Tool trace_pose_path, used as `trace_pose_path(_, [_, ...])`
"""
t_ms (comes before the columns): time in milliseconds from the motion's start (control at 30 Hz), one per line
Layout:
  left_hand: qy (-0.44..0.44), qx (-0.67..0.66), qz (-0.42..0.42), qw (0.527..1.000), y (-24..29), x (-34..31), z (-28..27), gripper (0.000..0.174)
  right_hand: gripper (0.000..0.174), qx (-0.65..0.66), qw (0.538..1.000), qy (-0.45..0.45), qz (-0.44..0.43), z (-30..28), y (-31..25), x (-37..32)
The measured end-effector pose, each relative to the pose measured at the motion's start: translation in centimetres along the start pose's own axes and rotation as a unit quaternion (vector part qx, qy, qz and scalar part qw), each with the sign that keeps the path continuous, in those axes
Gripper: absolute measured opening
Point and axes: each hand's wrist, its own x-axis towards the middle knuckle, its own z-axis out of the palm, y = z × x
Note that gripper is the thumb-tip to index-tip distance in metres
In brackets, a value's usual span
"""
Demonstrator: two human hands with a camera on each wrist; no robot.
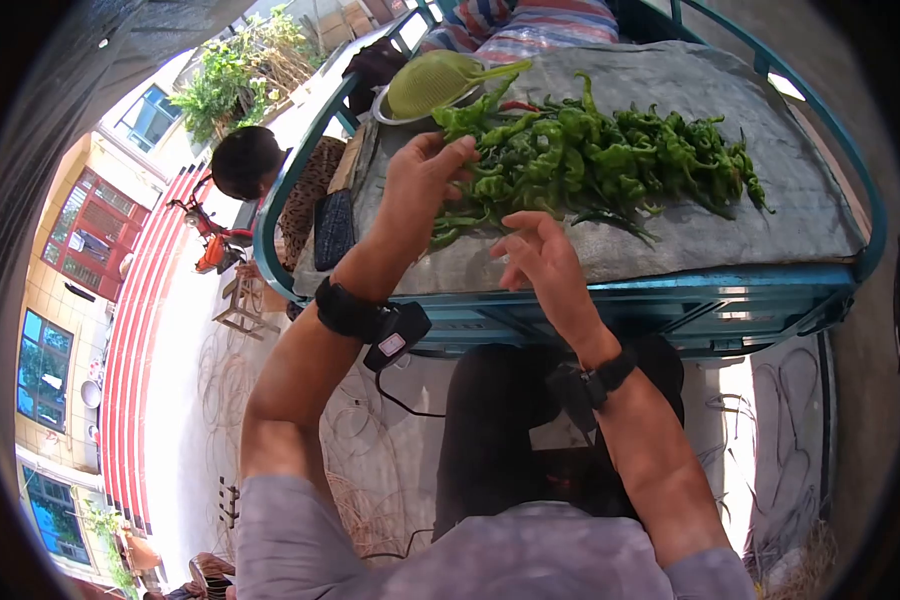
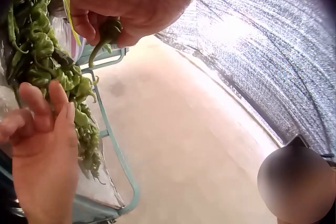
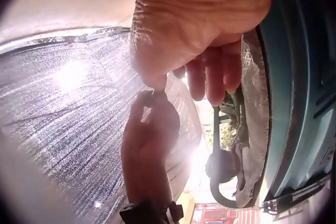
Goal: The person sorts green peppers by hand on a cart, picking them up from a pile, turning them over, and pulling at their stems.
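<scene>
A wide heap of green chili peppers (image 1: 610, 150) lies on a grey cloth (image 1: 690, 85) spread over the bed of a teal cart. My left hand (image 1: 418, 190) is raised over the heap's left end. Between its thumb and fingers it pinches one green pepper (image 2: 105, 40), whose curved tip hangs down in the left wrist view. Just right of it, my right hand (image 1: 548, 262) hovers by the heap's near edge, fingers loosely bent and nothing in them. In the right wrist view, its fingers (image 3: 214, 77) hang relaxed, with the thumb near the left hand.
A yellow-green strainer (image 1: 430, 85) sits in a metal bowl (image 1: 381, 113) beyond the left hand. A dark textured object (image 1: 333, 230) lies on the cart's left edge. Teal rails (image 1: 875, 215) bound the bed. Another person (image 1: 247, 165) is beyond the left rail, near a red motorbike (image 1: 213, 245).
</scene>
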Motion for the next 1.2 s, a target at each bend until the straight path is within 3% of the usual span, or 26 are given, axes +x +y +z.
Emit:
trace_pose_path(167, [-0.055,-0.084,-0.073,0.992,0.3,3.4,1.3,0.030,0.034,0.005,0.999,-0.029,0.015,-0.4,0.0,-0.2])
trace_pose_path(267, [-0.045,0.096,-0.074,0.992,-2.6,4.4,0.6,0.036,0.033,0.001,0.999,-0.033,0.021,-0.7,-0.2,-0.3])
trace_pose_path(300, [-0.052,0.210,-0.004,0.976,-4.2,4.5,0.2,0.040,0.032,0.000,0.999,-0.032,0.025,-0.8,-0.3,-0.3])
trace_pose_path(367, [-0.061,0.423,0.137,0.894,-7.1,4.1,-0.7,0.047,0.031,-0.001,0.999,-0.031,0.031,-0.9,-0.4,-0.3])
trace_pose_path(467, [-0.067,0.427,0.279,0.858,-8.8,3.2,-0.6,0.052,0.030,-0.012,0.999,-0.035,0.038,-1.3,-0.7,-0.3])
trace_pose_path(567, [-0.071,0.427,0.222,0.873,-7.7,3.0,-0.5,0.051,0.029,0.006,0.999,-0.032,0.036,-1.4,-0.6,-0.3])
trace_pose_path(667, [-0.080,0.466,0.191,0.860,-6.0,2.4,-0.4,0.053,0.031,-0.003,0.999,-0.034,0.027,-1.4,-0.4,-0.3])
trace_pose_path(867, [-0.035,0.485,0.238,0.841,-3.4,-1.1,1.0,0.049,0.034,0.042,0.997,0.030,0.058,-1.1,-0.2,0.3])
trace_pose_path(967, [-0.079,0.541,0.183,0.817,-2.0,-4.0,2.4,0.048,0.037,0.039,0.996,0.026,0.073,-1.0,-0.3,0.3])
trace_pose_path(1067, [-0.060,0.532,0.300,0.789,-2.8,-5.0,2.1,0.044,0.038,0.027,0.997,0.005,0.071,-0.8,0.3,0.3])
trace_pose_path(1100, [-0.064,0.507,0.294,0.808,-3.0,-5.1,1.9,0.039,0.038,0.020,0.998,-0.001,0.066,-0.8,0.4,0.0])
trace_pose_path(1200, [-0.045,0.496,0.352,0.792,-4.0,-4.7,1.5,0.037,0.037,-0.018,0.997,-0.034,0.066,-1.4,0.6,-0.2])
